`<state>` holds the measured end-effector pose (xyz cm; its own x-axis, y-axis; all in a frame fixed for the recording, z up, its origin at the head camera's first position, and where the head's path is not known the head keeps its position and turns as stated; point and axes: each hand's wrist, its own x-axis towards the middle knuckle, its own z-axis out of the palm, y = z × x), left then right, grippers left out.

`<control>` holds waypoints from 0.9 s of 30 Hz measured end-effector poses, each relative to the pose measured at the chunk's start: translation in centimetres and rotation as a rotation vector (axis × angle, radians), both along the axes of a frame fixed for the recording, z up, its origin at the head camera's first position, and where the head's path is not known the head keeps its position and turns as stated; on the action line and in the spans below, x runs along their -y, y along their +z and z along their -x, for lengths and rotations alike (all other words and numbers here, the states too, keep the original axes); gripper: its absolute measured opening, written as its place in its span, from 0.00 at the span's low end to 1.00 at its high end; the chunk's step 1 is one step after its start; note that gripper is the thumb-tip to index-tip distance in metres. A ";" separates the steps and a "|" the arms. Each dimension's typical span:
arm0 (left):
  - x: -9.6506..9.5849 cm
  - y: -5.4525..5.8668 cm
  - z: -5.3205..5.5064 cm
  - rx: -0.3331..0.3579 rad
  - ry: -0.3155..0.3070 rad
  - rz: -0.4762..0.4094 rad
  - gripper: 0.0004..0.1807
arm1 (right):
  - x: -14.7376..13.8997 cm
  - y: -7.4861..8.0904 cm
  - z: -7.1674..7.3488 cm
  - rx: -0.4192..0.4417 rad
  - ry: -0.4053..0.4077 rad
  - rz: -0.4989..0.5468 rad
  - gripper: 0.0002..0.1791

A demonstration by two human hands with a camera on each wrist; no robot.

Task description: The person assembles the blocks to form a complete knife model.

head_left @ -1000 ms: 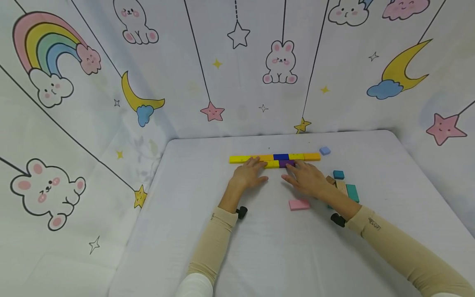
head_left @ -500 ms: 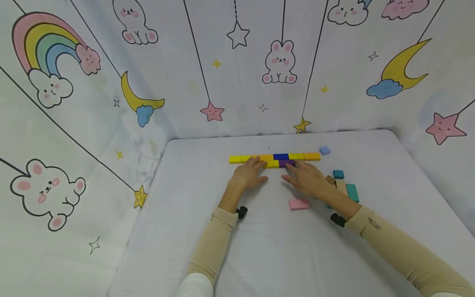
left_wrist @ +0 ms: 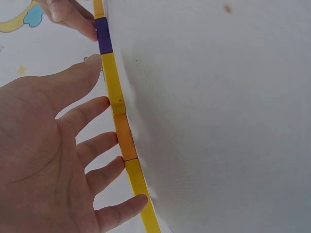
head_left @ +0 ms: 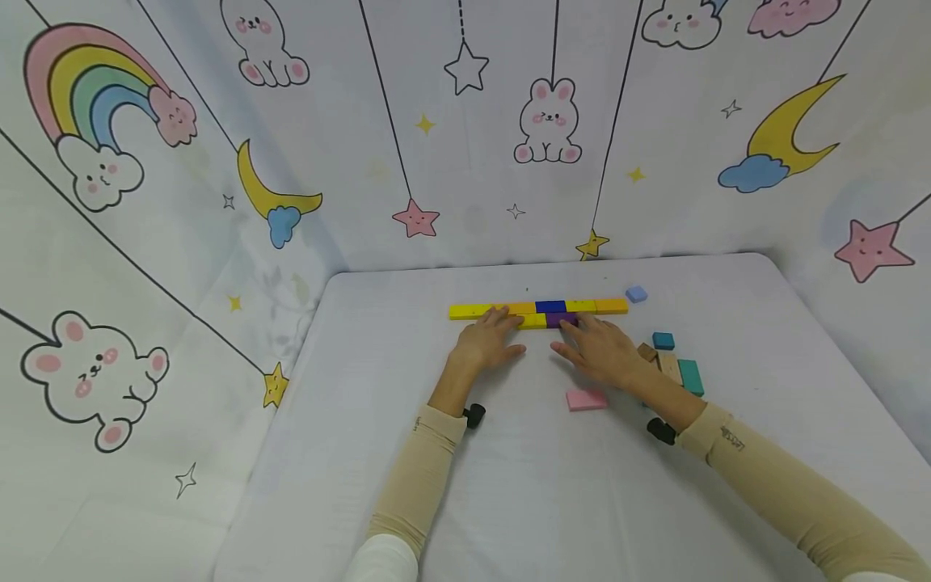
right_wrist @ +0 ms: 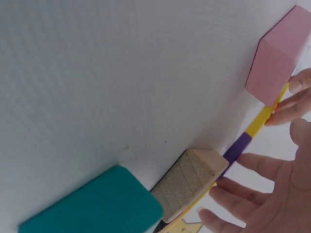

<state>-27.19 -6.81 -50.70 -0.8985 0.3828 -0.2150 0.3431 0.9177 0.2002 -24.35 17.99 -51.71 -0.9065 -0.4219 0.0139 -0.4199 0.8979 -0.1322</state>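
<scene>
On the white-covered table, a long back row of blocks holds a yellow block [head_left: 469, 312], a blue block [head_left: 550, 307] and an orange block [head_left: 612, 306], among others. In front of it lie a yellow block [head_left: 534, 322] and a purple block [head_left: 558, 321]. My left hand [head_left: 482, 341] has its fingers spread, fingertips right at the row's edge; the left wrist view shows them along yellow and orange blocks [left_wrist: 126, 138]. My right hand [head_left: 607, 353] reaches in from the right, its extended fingertips at the purple block [right_wrist: 237, 147]. The left hand covers part of the front row.
A pink block [head_left: 586, 400] lies nearer me, between the forearms. Beside the right wrist are a teal block [head_left: 691, 377], a wooden block [head_left: 669, 369], a brown piece [head_left: 647, 352] and a blue-green block [head_left: 663, 341]. A light blue piece [head_left: 636, 294] sits beyond the row's right end.
</scene>
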 end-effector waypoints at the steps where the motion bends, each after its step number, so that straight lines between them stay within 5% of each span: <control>1: 0.0 0.1 -0.1 -0.006 -0.002 -0.003 0.36 | 0.0 0.0 0.0 -0.002 0.000 -0.002 0.38; 27: 0.0 0.3 -0.3 -0.023 -0.002 -0.004 0.36 | 0.6 0.6 -0.3 0.047 -0.019 -0.003 0.41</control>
